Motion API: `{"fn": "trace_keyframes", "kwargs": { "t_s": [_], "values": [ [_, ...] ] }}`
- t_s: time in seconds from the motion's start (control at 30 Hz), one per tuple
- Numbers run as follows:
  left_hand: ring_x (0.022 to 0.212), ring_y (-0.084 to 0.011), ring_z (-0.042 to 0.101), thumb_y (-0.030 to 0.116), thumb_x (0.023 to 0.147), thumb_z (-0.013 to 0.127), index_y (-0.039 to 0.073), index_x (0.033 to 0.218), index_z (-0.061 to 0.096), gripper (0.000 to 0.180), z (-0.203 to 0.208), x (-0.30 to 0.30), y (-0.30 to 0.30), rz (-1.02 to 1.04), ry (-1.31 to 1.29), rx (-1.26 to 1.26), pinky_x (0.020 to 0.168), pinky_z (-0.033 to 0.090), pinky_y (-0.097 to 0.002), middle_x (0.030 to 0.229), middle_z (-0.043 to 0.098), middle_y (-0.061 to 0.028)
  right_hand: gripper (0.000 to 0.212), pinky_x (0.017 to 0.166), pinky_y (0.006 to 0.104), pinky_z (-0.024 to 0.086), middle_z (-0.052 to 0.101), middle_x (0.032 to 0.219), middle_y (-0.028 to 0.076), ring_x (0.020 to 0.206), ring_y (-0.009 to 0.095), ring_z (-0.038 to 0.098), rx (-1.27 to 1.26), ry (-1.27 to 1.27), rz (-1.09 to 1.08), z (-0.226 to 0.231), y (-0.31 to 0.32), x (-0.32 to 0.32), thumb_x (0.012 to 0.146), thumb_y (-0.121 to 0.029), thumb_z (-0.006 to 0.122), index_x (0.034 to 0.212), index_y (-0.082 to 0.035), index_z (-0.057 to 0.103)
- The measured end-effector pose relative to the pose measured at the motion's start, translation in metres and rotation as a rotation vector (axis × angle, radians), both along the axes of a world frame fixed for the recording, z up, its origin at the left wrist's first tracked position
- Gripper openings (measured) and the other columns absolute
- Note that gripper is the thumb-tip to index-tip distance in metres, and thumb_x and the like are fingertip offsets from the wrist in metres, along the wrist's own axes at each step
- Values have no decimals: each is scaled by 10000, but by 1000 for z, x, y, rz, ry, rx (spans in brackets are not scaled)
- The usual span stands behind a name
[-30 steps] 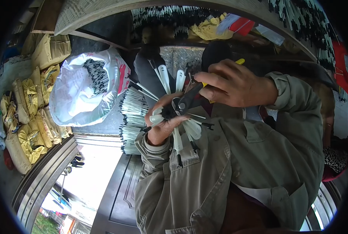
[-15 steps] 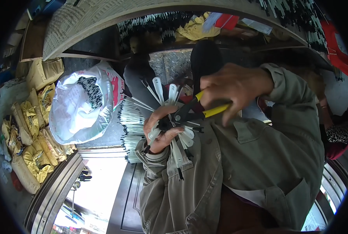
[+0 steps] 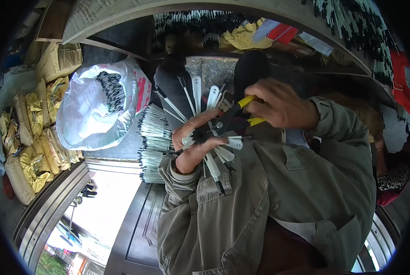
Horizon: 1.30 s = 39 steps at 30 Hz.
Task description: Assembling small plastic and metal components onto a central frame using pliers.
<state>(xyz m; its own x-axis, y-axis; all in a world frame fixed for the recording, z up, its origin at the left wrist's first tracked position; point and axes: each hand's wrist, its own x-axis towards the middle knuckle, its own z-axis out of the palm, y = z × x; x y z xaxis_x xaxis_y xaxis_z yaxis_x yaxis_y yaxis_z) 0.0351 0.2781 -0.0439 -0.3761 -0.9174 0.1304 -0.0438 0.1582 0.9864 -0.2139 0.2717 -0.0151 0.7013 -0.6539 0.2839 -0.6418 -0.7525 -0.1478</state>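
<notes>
My left hand (image 3: 187,158) is closed round a black hub (image 3: 199,135). White flat and thin ribs (image 3: 214,95) fan out from the hub on all sides, some with black tips, like an umbrella frame. In my right hand (image 3: 280,104) are pliers (image 3: 234,111) with a dark head and yellow-edged handles, gripped with the fingers wrapped round them. Their jaws reach the hub between my left thumb and fingers. What the jaws bite on is too small to make out.
Beside my left arm lies a stack of thin white ribs (image 3: 155,137). A white plastic bag (image 3: 99,140) holds more black-tipped pieces. Yellow-wrapped bundles (image 3: 34,158) lie at far left. A woven board (image 3: 177,16) spans the far side. Another person's arm (image 3: 379,151) shows at right.
The view has shifted a little. My right fingers have closed further and the plier handles are nearer together. The left hand still holds the hub.
</notes>
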Motion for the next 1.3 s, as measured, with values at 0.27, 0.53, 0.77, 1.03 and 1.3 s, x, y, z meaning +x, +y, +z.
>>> {"fn": "trace_keyframes", "kwargs": {
  "t_s": [0.27,0.53,0.77,1.03,1.3],
  "values": [
    [823,-212,613,242,564,810,-22,1012,560,577,0,10,-9,-307,68,91,739,478,-304,932,634,-111,664,682,306,467,556,905,119,817,242,582,2198,-591,258,0,-20,-16,616,-277,786,1141,-43,452],
    [755,-179,628,237,513,829,-7,946,600,547,-8,9,3,-98,112,185,684,492,-266,910,651,-100,621,605,294,493,576,956,122,837,233,601,659,-214,116,19,-4,-4,711,-261,722,1200,-21,424],
    [727,-173,613,242,506,833,1,910,598,526,-22,15,8,-49,130,104,647,476,-268,852,644,-83,450,621,296,472,569,899,81,786,160,580,1762,-777,299,1,-17,-1,790,-282,653,1143,-38,518],
    [691,-165,585,268,581,803,7,909,590,471,-15,4,16,229,-10,40,629,464,-270,840,606,-81,358,697,335,439,466,934,63,813,208,521,410,-119,28,-6,-1,11,683,-285,685,1021,-186,624],
    [723,-160,591,205,622,784,27,955,586,426,-5,1,12,165,-98,-198,645,468,-255,890,606,-73,250,644,347,434,431,853,65,767,203,520,331,89,108,-3,-19,6,686,-260,663,852,-118,542]
  ]
}}
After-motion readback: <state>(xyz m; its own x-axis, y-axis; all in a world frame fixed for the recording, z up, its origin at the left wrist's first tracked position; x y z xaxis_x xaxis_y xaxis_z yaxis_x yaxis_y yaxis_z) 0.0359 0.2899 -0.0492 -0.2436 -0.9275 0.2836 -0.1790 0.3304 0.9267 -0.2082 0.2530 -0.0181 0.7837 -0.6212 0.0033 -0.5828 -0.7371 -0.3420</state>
